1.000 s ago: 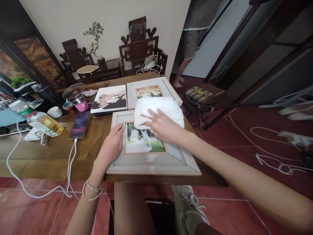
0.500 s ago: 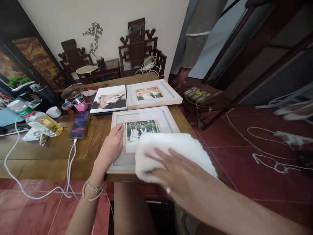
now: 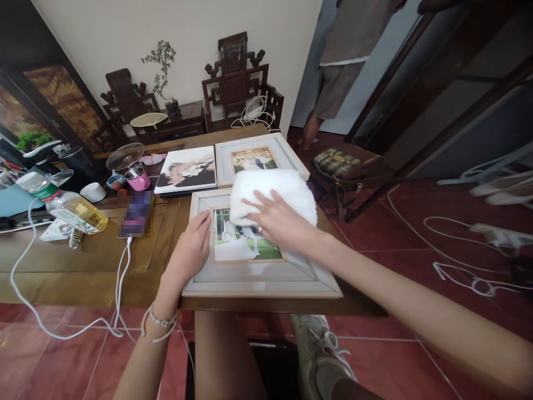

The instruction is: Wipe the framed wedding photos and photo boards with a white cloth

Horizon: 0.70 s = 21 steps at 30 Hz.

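Observation:
A light wooden picture frame (image 3: 266,286) with a photo of a couple outdoors lies face up at the table's near edge. My left hand (image 3: 191,244) grips its left side, fingers along the border. Over the frame's upper right part, my right hand (image 3: 278,219) presses a fluffy white cloth (image 3: 277,186), its fingers spread on top and the thumb side partly hidden. The cloth covers the top of the photo and overlaps the near border of a second framed picture (image 3: 291,153) behind. Left of that one lies a photo panel (image 3: 187,169).
On the wooden table (image 3: 137,283) at left are a phone (image 3: 136,214) on a white cable, a bottle of yellow liquid (image 3: 79,211), a pink mug (image 3: 137,179) and a white cup (image 3: 92,192). A plaid bag (image 3: 337,163) sits right of the table. Another person (image 3: 341,72) stands behind.
My right hand has pushed the cloth away from me, up and across the frame, uncovering its lower right corner. My left hand stays in place. The other person has shifted slightly.

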Each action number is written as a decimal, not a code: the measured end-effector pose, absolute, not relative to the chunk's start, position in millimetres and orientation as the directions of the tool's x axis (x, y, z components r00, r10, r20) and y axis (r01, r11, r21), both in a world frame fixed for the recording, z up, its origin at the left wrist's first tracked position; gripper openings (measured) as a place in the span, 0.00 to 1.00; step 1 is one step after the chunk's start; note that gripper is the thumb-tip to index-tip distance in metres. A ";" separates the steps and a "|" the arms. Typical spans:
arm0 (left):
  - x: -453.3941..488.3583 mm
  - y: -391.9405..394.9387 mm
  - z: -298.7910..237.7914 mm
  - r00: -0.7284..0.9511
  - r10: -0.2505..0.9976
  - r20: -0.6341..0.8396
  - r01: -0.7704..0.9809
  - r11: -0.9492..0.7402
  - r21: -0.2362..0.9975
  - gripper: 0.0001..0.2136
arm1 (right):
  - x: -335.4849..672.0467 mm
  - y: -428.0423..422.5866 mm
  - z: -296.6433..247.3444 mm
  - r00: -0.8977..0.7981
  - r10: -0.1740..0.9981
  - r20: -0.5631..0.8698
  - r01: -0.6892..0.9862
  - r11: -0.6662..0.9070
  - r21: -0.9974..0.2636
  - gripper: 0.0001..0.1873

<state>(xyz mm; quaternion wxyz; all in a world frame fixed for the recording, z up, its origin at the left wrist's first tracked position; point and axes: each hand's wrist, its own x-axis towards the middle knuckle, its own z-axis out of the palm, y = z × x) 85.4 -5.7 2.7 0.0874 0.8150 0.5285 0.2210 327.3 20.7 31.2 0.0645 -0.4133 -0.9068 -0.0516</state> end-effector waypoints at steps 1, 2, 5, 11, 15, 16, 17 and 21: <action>85.6 -5.9 2.5 0.345 0.900 0.269 0.823 -0.427 0.374 0.20 | 326.7 5.7 33.1 -0.666 0.734 0.136 0.741 0.672 0.003 0.24; 85.9 -6.1 2.3 0.346 0.899 0.268 0.825 -0.427 0.370 0.20 | 327.1 -10.9 35.8 -0.683 0.722 0.115 0.722 0.690 -0.045 0.24; 86.6 -6.5 2.2 0.347 0.901 0.261 0.833 -0.424 0.355 0.20 | 331.9 -60.6 47.1 -0.765 0.641 0.059 0.617 0.757 -0.216 0.25; 86.9 -5.5 3.2 0.362 0.893 0.267 0.834 -0.438 0.336 0.20 | 329.1 -99.9 52.1 -0.797 0.600 0.065 0.538 0.755 -0.374 0.27; 86.5 -5.3 2.8 0.370 0.892 0.261 0.832 -0.443 0.333 0.20 | 322.6 -70.9 35.4 -0.762 0.634 0.136 0.583 0.761 -0.284 0.30; 86.5 -5.5 2.6 0.372 0.890 0.262 0.830 -0.446 0.335 0.20 | 322.4 -59.5 31.3 -0.748 0.641 0.169 0.599 0.763 -0.243 0.29; 86.4 -5.8 2.5 0.374 0.889 0.263 0.828 -0.448 0.336 0.21 | 322.7 -47.0 28.0 -0.734 0.649 0.200 0.618 0.761 -0.199 0.29; 86.5 -7.2 2.9 0.379 0.891 0.250 0.834 -0.446 0.324 0.21 | 322.2 6.4 23.3 -0.703 0.668 0.243 0.685 0.728 -0.022 0.27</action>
